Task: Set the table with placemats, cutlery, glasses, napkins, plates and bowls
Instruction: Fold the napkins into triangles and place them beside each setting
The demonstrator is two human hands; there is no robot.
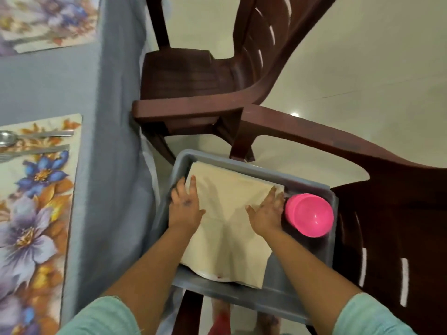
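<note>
Cream napkins point(227, 213) hide white plate point(212, 275).

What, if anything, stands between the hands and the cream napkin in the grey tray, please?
Nothing visible does. The left hand and right hand already rest with straight fingers on the cream napkin, which lies on top in the grey tray. The pink bowl sits beside it, right of the right hand.

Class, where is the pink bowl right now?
In the head view, the pink bowl sits at the right end of the grey tray, beside the right hand.
</note>
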